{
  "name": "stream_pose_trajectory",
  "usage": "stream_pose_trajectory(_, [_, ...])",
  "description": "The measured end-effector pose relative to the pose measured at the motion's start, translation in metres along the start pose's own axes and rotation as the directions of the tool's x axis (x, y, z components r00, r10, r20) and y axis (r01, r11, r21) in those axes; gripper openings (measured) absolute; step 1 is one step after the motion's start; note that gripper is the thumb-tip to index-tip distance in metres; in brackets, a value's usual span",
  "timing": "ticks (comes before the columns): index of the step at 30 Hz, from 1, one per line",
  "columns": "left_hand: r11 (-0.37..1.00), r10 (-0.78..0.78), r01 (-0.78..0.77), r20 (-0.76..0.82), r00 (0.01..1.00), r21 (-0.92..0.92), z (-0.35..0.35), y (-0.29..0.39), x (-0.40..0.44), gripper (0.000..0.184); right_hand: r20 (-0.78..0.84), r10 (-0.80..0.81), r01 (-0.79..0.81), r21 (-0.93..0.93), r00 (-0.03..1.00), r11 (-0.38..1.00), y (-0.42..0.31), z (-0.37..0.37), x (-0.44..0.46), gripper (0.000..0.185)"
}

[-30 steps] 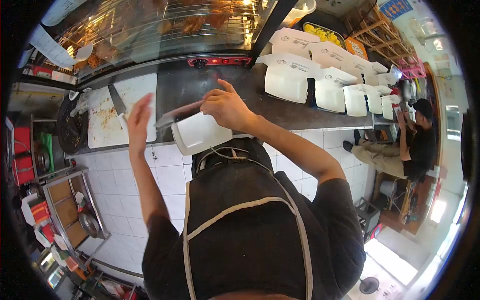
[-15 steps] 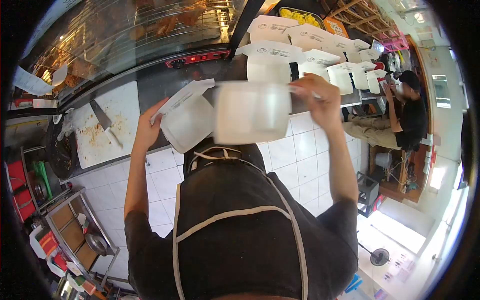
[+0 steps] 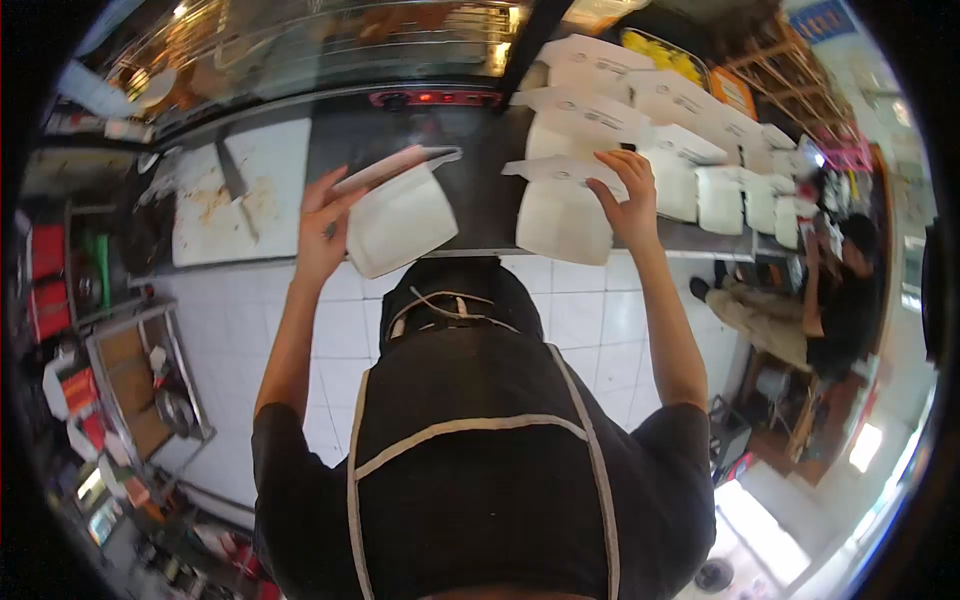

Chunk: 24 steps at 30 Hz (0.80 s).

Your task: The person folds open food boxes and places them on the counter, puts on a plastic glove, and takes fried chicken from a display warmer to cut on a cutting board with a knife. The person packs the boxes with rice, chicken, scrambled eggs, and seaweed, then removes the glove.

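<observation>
My left hand (image 3: 325, 228) grips the lid side of a white paper takeaway box (image 3: 403, 222), tilted with its lid partly folded back, at the counter's front edge. My right hand (image 3: 630, 195) is at the right side of a second takeaway box (image 3: 565, 222), which sits with its lid raised on the counter. Thumb and fingers are apart there, near the lid; whether they touch it is hard to tell. Several more white takeaway boxes (image 3: 672, 182) with raised lids stand in rows just right of and behind that hand.
A knife (image 3: 232, 170) lies on a white, crumb-strewn cutting board (image 3: 283, 200) at the left. Behind the dark counter (image 3: 480, 195) stands a lit glass cabinet (image 3: 350, 45). A tray of yellow food (image 3: 660, 55) is at the back. Another person (image 3: 845, 290) sits at the right.
My right hand has brought its box forward and down onto the counter, and its fingers have spread. The left box has stayed in my left hand, its lid tipped further over.
</observation>
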<state>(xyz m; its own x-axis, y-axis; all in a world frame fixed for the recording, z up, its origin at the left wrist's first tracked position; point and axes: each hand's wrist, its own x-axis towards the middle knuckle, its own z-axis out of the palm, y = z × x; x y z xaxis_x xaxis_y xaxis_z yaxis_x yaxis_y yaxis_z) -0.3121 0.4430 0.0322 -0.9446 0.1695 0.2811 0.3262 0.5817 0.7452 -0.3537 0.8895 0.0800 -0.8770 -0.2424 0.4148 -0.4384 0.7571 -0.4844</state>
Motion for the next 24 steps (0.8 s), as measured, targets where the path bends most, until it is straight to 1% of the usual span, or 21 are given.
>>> stream_pose_trajectory(1, [0.999,-0.024,0.025,-0.013,1.0,0.034,-0.002,0.005,-0.002,0.045,-0.024,-0.01,0.013,0.114,1.0,0.993,-0.02,0.016,0.002,0.039])
stream_pose_trajectory(2, [0.991,0.008,-0.004,-0.028,1.0,0.132,0.0,0.011,-0.004,0.042,-0.046,-0.012,0.022,0.222,0.999,0.975,-0.044,0.037,0.005,0.04])
stream_pose_trajectory(3, [0.974,0.044,-0.036,-0.031,0.999,0.224,0.002,0.017,-0.006,0.039,0.022,-0.129,0.113,0.363,0.991,0.925,-0.069,0.056,0.012,0.048])
stream_pose_trajectory(4, [0.97,0.029,-0.021,-0.028,0.999,0.243,0.004,0.021,-0.007,0.039,0.122,-0.2,0.145,0.355,0.972,0.923,-0.099,0.076,0.014,0.056])
stream_pose_trajectory(5, [0.972,0.022,-0.015,-0.028,0.999,0.233,0.007,0.025,-0.006,0.032,0.171,-0.26,0.185,0.362,0.95,0.913,-0.122,0.096,0.016,0.062])
stream_pose_trajectory(6, [0.975,0.016,-0.01,-0.026,1.0,0.223,0.008,0.028,-0.006,0.026,0.105,-0.29,0.231,0.378,0.951,0.896,-0.141,0.115,0.018,0.055])
stream_pose_trajectory(7, [0.977,0.016,-0.011,-0.023,1.0,0.214,0.007,0.031,-0.006,0.02,0.098,-0.291,0.232,0.391,0.952,0.891,-0.144,0.135,0.015,0.055])
stream_pose_trajectory(8, [0.969,0.062,-0.05,-0.043,0.997,0.241,0.007,0.029,-0.005,0.012,0.081,-0.323,0.272,0.37,0.943,0.888,-0.141,0.162,0.011,0.045])
stream_pose_trajectory(9, [0.968,0.07,-0.059,-0.035,0.997,0.245,0.003,0.022,-0.005,0.012,0.068,-0.348,0.306,0.342,0.935,0.889,-0.139,0.183,0.007,0.036])
stream_pose_trajectory(10, [0.989,-0.01,0.008,0.014,1.0,0.145,-0.001,0.012,-0.002,0.009,-0.039,-0.338,0.333,0.306,0.94,0.892,-0.142,0.189,0.009,0.019])
stream_pose_trajectory(12, [0.981,-0.158,0.167,0.09,0.983,-0.098,-0.007,-0.007,0.006,0.009,-0.057,-0.301,0.304,0.311,0.952,0.9,-0.143,0.192,0.006,0.016])
stream_pose_trajectory(13, [0.982,-0.137,0.148,0.098,0.986,-0.115,-0.012,-0.016,0.012,0.009,-0.076,-0.275,0.285,0.332,0.958,0.9,-0.147,0.189,0.008,0.014])
stream_pose_trajectory(14, [0.895,-0.25,0.315,0.23,0.941,-0.315,-0.019,-0.026,0.018,0.023,-0.125,-0.27,0.297,0.324,0.955,0.898,-0.153,0.185,0.014,0.016])
stream_pose_trajectory(15, [0.744,-0.319,0.477,0.378,0.869,-0.467,-0.026,-0.035,0.024,0.038,-0.131,-0.275,0.302,0.3,0.953,0.905,-0.161,0.182,0.017,0.016])
stream_pose_trajectory(16, [0.803,-0.261,0.473,0.5,0.826,-0.362,-0.033,-0.043,0.025,0.056,-0.078,-0.277,0.287,0.319,0.958,0.903,-0.172,0.179,0.019,0.016])
stream_pose_trajectory(17, [0.795,-0.272,0.526,0.596,0.756,-0.304,-0.041,-0.035,0.029,0.052,-0.023,-0.275,0.266,0.341,0.961,0.902,-0.185,0.176,0.022,0.017])
stream_pose_trajectory(19, [0.881,-0.094,0.376,0.671,0.735,-0.287,-0.036,-0.049,0.017,0.052,-0.05,-0.308,0.305,0.356,0.95,0.883,-0.205,0.175,0.024,0.02])
stream_pose_trajectory(20, [0.879,-0.086,0.374,0.673,0.735,-0.296,-0.042,-0.052,0.015,0.052,-0.045,-0.315,0.311,0.344,0.948,0.886,-0.214,0.177,0.024,0.02])
stream_pose_trajectory(22, [0.868,-0.119,0.434,0.745,0.657,-0.243,-0.06,-0.046,0.018,0.049,-0.042,-0.305,0.302,0.323,0.951,0.897,-0.226,0.184,0.027,0.02])
stream_pose_trajectory(23, [0.869,-0.104,0.429,0.757,0.645,-0.246,-0.074,-0.032,0.025,0.049,-0.043,-0.283,0.281,0.326,0.958,0.903,-0.227,0.184,0.03,0.021])
stream_pose_trajectory(24, [0.818,-0.177,0.547,0.825,0.536,-0.18,-0.087,-0.014,0.03,0.048,-0.04,-0.257,0.256,0.328,0.965,0.909,-0.231,0.184,0.029,0.021])
